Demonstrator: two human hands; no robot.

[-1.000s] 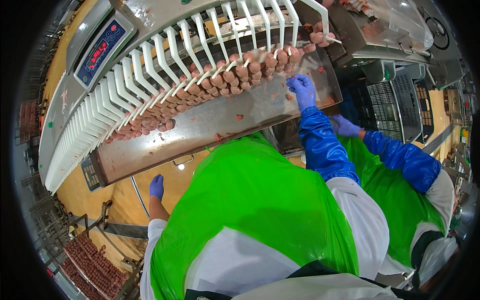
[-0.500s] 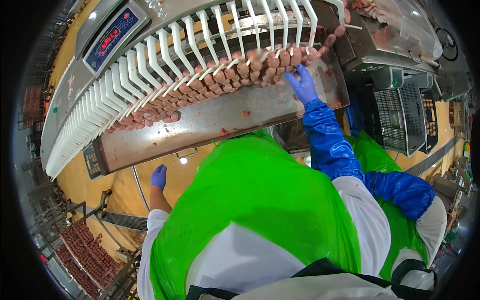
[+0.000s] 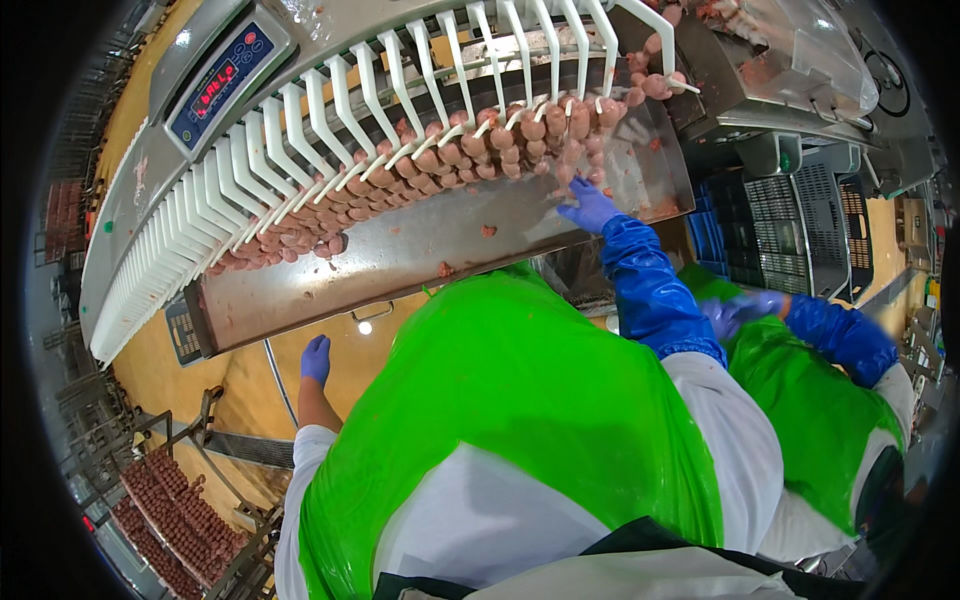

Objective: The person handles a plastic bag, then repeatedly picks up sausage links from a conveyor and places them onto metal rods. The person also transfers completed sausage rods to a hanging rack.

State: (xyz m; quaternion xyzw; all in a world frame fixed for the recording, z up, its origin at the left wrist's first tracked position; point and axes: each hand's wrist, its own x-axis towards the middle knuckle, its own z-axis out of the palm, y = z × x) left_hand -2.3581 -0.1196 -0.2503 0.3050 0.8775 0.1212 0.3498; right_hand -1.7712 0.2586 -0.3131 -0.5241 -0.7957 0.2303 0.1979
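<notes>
Linked sausages [image 3: 440,155], pink and short, hang in loops from a row of white curved hooks [image 3: 345,115]. My right hand [image 3: 590,208], in a purple glove and blue sleeve, is just below the right-hand loops. Its fingers are spread; the fingertips are close to the lowest links, and I cannot tell whether they touch. Below the loops lies a long steel tray [image 3: 400,255] with scraps of meat on it. My left hand [image 3: 316,358], also in a purple glove, hangs low beside the green apron, away from the sausages, its fingers drawn together around nothing visible.
At the right stands a co-worker in a green apron [image 3: 800,400], hands blurred. Black crates [image 3: 775,230] stand beyond the tray's right end. A control panel [image 3: 220,80] sits at upper left. A rack of sausages [image 3: 175,520] is at lower left.
My right hand has dropped from the sausage loops to just beneath them. The hooks and hanging sausages have shifted left. The co-worker has turned, and their gloved hands now show. My left hand has barely moved.
</notes>
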